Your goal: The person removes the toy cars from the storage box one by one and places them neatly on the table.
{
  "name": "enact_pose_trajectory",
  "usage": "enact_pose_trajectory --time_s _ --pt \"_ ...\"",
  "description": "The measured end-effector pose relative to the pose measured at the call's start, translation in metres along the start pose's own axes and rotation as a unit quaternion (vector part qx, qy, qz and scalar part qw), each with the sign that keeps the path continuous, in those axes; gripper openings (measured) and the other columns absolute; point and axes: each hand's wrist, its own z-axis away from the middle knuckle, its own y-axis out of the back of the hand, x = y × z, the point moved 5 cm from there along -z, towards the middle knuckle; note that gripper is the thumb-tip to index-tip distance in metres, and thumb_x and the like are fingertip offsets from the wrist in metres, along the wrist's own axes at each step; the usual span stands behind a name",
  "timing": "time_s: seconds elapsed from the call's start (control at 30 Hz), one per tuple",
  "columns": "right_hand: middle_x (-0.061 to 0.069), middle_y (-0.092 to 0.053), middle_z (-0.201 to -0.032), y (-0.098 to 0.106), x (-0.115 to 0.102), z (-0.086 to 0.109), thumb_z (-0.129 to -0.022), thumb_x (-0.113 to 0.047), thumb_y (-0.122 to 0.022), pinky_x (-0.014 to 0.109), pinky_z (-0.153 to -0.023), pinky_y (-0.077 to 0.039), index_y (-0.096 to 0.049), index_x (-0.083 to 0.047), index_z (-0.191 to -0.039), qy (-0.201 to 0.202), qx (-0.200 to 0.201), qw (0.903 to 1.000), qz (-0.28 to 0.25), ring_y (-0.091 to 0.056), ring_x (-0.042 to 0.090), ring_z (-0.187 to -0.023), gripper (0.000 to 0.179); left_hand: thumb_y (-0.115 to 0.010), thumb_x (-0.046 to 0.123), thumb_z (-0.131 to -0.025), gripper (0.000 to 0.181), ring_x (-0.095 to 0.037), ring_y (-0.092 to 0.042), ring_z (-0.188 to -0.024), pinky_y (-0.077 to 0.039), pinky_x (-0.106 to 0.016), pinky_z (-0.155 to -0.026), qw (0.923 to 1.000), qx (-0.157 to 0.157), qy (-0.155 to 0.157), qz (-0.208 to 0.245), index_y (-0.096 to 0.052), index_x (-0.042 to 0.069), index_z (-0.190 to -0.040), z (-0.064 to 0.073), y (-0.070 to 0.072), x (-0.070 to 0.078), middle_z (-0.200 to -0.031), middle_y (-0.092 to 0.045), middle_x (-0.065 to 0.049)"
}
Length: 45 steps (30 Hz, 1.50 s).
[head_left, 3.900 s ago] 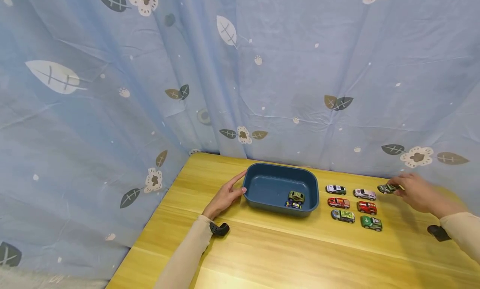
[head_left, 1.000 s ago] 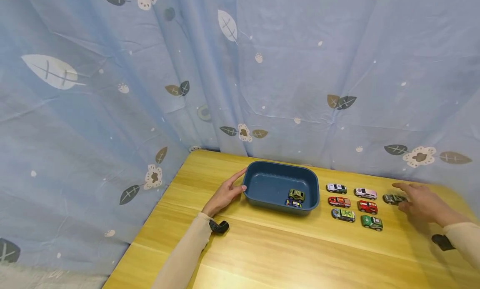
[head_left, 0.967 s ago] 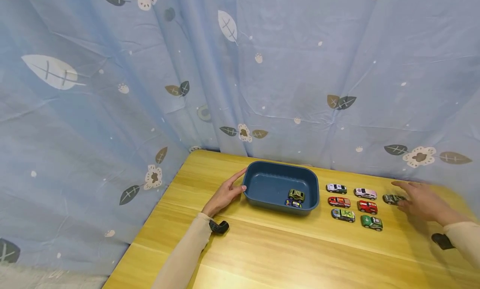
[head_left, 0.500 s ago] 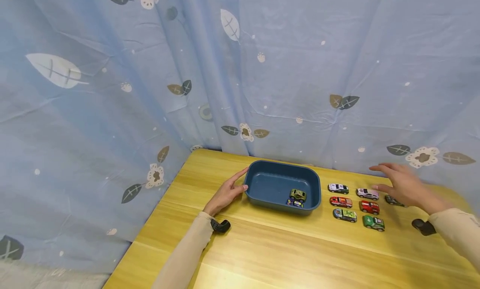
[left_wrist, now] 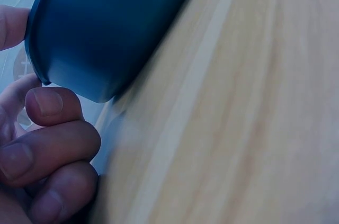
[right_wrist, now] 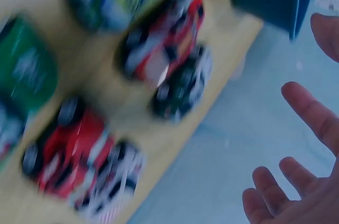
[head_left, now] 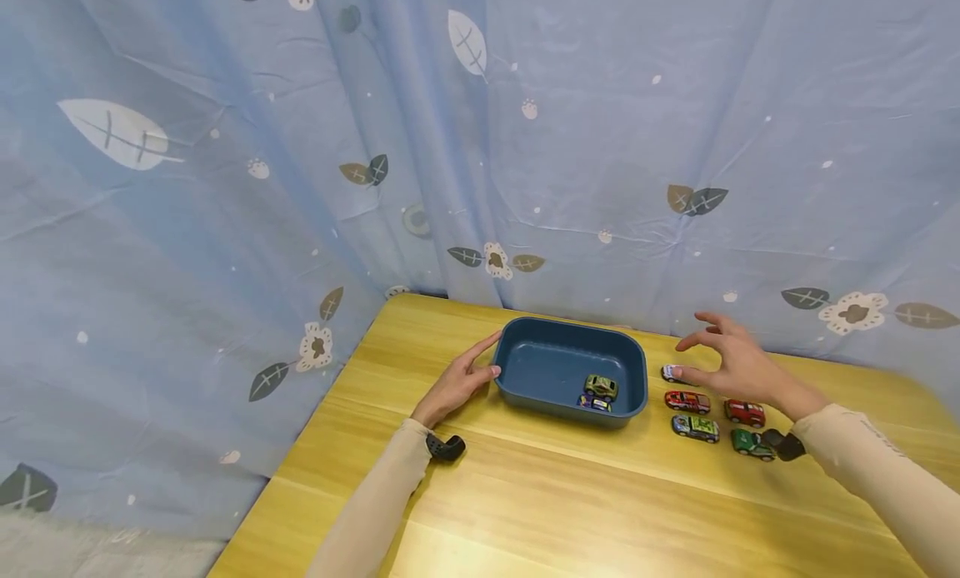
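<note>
My left hand [head_left: 456, 388] touches the left end of a dark blue plastic basin [head_left: 570, 411], thumb and index finger against its rim. In the left wrist view its other fingers bend below the rim, off the basin. Fingers spread, my right hand [head_left: 738, 368] hovers over the back of a group of toy cars, holding nothing. Its thumb partly covers a white-and-green toy car [head_left: 667, 371]. A white-and-pink toy car [right_wrist: 114, 181] shows in the right wrist view but is hidden by the hand in the head view. An olive toy car [head_left: 602, 386] and a purple one [head_left: 595, 403] lie in the basin.
Nearby stand an orange-red car [head_left: 687, 401], a multicoloured car [head_left: 695, 428], a red car [head_left: 744, 411] and a green car [head_left: 750, 444], the last partly behind the wrist camera [head_left: 783, 444]. A blue patterned curtain [head_left: 585, 145] hangs behind the wooden table [head_left: 570, 495].
My right hand let go of a camouflage toy car at the group's right, then moved left above the white cars. The camouflage car is now hidden. My left hand stays at the basin.
</note>
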Motion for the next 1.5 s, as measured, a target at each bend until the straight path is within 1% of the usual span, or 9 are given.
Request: enact_pose_trajectory --time_s 0.27,0.47,0.57,0.63,0.8,0.93,1.1,1.3,1.5 --pt "0.033 -0.036 -0.162 -0.029 -0.030 -0.013 -0.091 -0.036 -0.085 0.081 -0.104 -0.030 -0.079 -0.018 -0.108 0.040 0.034 0.9977 -0.043 -0.034 0.061 -0.144 0.026 -0.065 0.031 -0.107 0.064 -0.011 -0.029 -0.048 -0.032 -0.025 -0.055 0.9999 -0.010 -0.009 0.008 -0.038 0.043 -0.164 0.001 -0.002 0.001 -0.056 -0.032 0.008" --pt "0.033 -0.037 -0.162 -0.042 -0.045 -0.025 -0.088 -0.035 -0.086 0.082 -0.108 -0.025 -0.081 -0.017 -0.105 0.059 0.055 0.9955 -0.049 -0.032 0.064 -0.144 0.026 -0.064 0.030 -0.108 0.063 -0.011 -0.029 -0.048 -0.032 -0.025 -0.055 0.9999 -0.008 -0.005 0.009 -0.038 0.042 -0.164 0.001 0.000 0.002 -0.057 -0.033 0.008" --pt "0.035 -0.035 -0.163 -0.048 -0.051 -0.031 -0.086 -0.036 -0.087 0.084 -0.111 -0.020 -0.082 -0.016 -0.105 0.058 0.046 0.9962 -0.046 -0.030 0.065 -0.146 0.028 -0.064 0.029 -0.108 0.064 -0.011 -0.029 -0.048 -0.032 -0.025 -0.055 0.9999 -0.008 -0.005 0.008 -0.038 0.040 -0.165 0.002 0.001 0.002 -0.057 -0.032 0.008" --pt "0.037 -0.032 -0.164 -0.052 -0.054 -0.034 -0.085 -0.039 -0.087 0.086 -0.111 -0.017 -0.082 -0.017 -0.105 0.049 0.029 0.9973 -0.046 -0.027 0.065 -0.148 0.030 -0.064 0.028 -0.108 0.064 -0.011 -0.028 -0.047 -0.032 -0.025 -0.055 0.9999 -0.007 -0.007 0.008 -0.038 0.039 -0.165 0.002 0.002 0.003 -0.056 -0.032 0.008" --pt "0.041 -0.027 -0.164 -0.065 -0.059 -0.042 -0.082 -0.043 -0.089 0.090 -0.103 -0.022 -0.082 -0.019 -0.104 0.028 -0.008 0.9986 -0.044 -0.023 0.068 -0.149 0.033 -0.064 0.027 -0.108 0.064 -0.010 -0.029 -0.048 -0.031 -0.024 -0.054 0.9999 -0.004 -0.011 0.009 -0.038 0.040 -0.165 0.001 0.001 0.002 -0.056 -0.032 0.008" --pt "0.040 -0.028 -0.164 -0.076 -0.061 -0.047 -0.081 -0.043 -0.091 0.090 -0.104 -0.023 -0.083 -0.021 -0.101 0.034 -0.023 0.9987 -0.031 -0.022 0.069 -0.148 0.031 -0.064 0.027 -0.108 0.065 -0.011 -0.029 -0.047 -0.031 -0.024 -0.054 0.9998 -0.007 -0.008 0.014 -0.037 0.040 -0.165 0.001 0.000 0.004 -0.056 -0.032 0.007" --pt "0.038 -0.029 -0.164 -0.083 -0.060 -0.049 -0.079 -0.042 -0.093 0.088 -0.106 -0.025 -0.084 -0.026 -0.096 0.034 -0.027 0.9988 -0.020 -0.023 0.068 -0.147 0.025 -0.062 0.028 -0.109 0.066 -0.012 -0.029 -0.048 -0.032 -0.025 -0.055 0.9998 -0.016 -0.008 0.010 -0.032 0.038 -0.167 0.000 -0.002 0.004 -0.056 -0.033 0.007" --pt "0.035 -0.031 -0.164 -0.084 -0.061 -0.050 -0.079 -0.039 -0.094 0.082 -0.107 -0.029 -0.085 -0.024 -0.094 0.030 -0.022 0.9990 -0.025 -0.030 0.064 -0.144 0.022 -0.064 0.030 -0.108 0.064 -0.011 -0.029 -0.048 -0.031 -0.025 -0.055 0.9998 -0.002 -0.018 0.003 -0.037 0.041 -0.165 0.000 0.000 0.004 -0.057 -0.033 0.006" --pt "0.035 -0.031 -0.164 -0.084 -0.060 -0.051 -0.081 -0.034 -0.093 0.080 -0.109 -0.029 -0.086 -0.023 -0.095 0.029 -0.027 0.9989 -0.025 -0.032 0.063 -0.143 0.019 -0.064 0.032 -0.107 0.064 -0.011 -0.029 -0.048 -0.031 -0.025 -0.055 0.9999 -0.001 -0.016 -0.001 -0.038 0.044 -0.164 0.000 0.000 0.003 -0.056 -0.033 0.007"
